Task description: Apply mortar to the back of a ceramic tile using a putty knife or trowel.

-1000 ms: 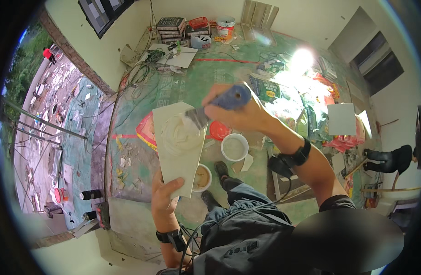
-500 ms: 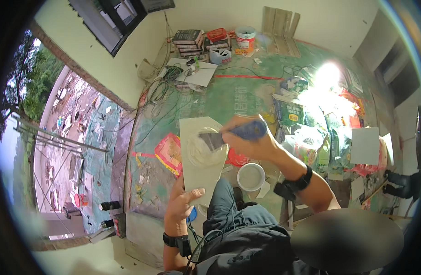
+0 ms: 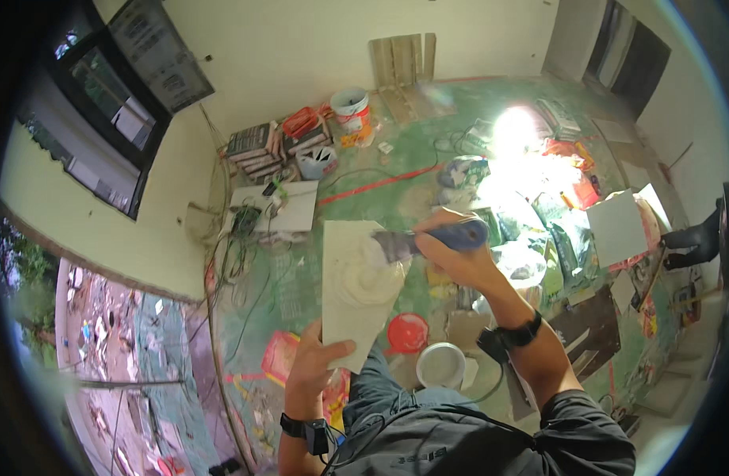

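My left hand (image 3: 310,366) grips the lower end of a pale flat board (image 3: 344,327), its thumb pressed on the top face. A swirled mound of creamy white paste (image 3: 356,278) lies on the upper part of the board. My right hand (image 3: 457,262) is closed round the blue handle of a putty knife (image 3: 458,235). The knife's blade points left and lies at the paste's upper right edge, with some paste on it. Below the board stand a white bucket (image 3: 441,366) and a round red lid-like object (image 3: 408,332) on the floor.
A bright lamp (image 3: 516,131) shines beside piled bags (image 3: 566,230) at the right. Stacked packages (image 3: 252,147), a paint bucket (image 3: 350,107) and cables (image 3: 245,218) lie at the far left. A person's dark-clothed legs (image 3: 693,242) show at the right rim.
The view has swung toward the far wall and window. The putty knife's blade has moved from within the paste to its upper right edge. Both hands keep their grips.
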The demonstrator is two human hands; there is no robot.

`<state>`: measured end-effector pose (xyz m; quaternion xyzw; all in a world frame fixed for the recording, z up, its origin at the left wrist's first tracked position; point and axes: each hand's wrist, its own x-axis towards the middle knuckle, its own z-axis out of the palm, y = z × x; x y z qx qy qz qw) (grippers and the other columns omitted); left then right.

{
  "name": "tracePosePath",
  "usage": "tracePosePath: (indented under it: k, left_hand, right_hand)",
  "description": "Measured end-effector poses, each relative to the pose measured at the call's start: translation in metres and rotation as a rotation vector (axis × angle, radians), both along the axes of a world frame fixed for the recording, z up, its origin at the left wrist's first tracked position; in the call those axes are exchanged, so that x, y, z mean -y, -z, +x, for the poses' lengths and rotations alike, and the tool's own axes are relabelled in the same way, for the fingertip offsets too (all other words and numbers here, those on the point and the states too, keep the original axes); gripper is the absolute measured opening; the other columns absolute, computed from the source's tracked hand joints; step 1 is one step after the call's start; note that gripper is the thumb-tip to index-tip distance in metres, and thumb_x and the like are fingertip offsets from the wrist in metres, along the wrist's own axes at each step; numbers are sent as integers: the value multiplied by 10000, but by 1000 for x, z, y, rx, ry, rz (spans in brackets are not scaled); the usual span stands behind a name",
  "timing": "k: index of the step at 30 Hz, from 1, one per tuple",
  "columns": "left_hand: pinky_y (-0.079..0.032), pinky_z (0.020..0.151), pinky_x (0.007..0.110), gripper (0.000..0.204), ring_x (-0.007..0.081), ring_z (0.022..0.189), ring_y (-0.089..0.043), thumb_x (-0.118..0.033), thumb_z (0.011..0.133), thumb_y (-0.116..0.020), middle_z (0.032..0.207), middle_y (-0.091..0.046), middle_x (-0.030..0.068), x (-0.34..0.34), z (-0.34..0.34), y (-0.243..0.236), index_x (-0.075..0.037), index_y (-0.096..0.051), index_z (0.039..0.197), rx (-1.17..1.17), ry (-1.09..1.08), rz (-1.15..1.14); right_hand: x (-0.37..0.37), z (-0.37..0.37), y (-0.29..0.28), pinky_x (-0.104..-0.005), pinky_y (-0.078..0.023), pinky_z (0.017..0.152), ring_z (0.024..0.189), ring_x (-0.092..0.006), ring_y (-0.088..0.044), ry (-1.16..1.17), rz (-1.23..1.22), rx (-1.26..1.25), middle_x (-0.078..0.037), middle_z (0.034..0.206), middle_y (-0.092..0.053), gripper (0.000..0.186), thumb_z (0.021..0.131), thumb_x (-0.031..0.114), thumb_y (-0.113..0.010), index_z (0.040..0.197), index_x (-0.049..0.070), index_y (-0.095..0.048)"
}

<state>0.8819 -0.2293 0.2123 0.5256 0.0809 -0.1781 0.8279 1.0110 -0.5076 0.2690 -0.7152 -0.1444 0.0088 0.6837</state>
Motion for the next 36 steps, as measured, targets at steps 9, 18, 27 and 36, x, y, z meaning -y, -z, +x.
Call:
tracePosePath:
  k: [9, 18, 27, 36]
  left_hand:
    - [-529, 971, 341, 642, 198, 1131, -668, -54, 826, -744, 1284, -682, 113, -99, 289, 17, 54, -539, 1424, -51, 237, 18]
    - [-505, 1024, 359, 652, 219, 1184, -657, -8, 822, -723, 1319, -671, 124, -134, 453, -15, 46, -530, 1442, -5, 317, -50]
    - [-503, 1034, 367, 661, 233, 1198, -659, -34, 822, -759, 1327, -667, 149, -123, 580, -24, 63, -520, 1431, 46, 335, -44]
    - [-547, 751, 264, 709, 152, 896, -690, -111, 807, -749, 1156, -707, 124, -85, 733, -7, 84, -494, 1439, 32, 167, -147]
  right_hand:
    - [-97, 228, 21, -249, -507, 544, 600, -82, -644, 182, 15, -94, -21, 755, -686, 163, 942, 148, -751, 1024, 9, -735]
    - [-130, 360, -37, -242, -502, 575, 683, -71, -628, 273, -71, 8, -2, 756, -681, 146, 951, 156, -717, 1030, 37, -747]
    - [-129, 471, -47, -256, -499, 562, 606, -104, -632, 284, 45, -19, -51, 808, -701, 170, 964, 133, -719, 1056, -10, -725]
    - [-66, 649, -74, -284, -518, 510, 567, -141, -640, 268, 146, 86, -91, 796, -704, 192, 954, 142, -725, 1057, -19, -720]
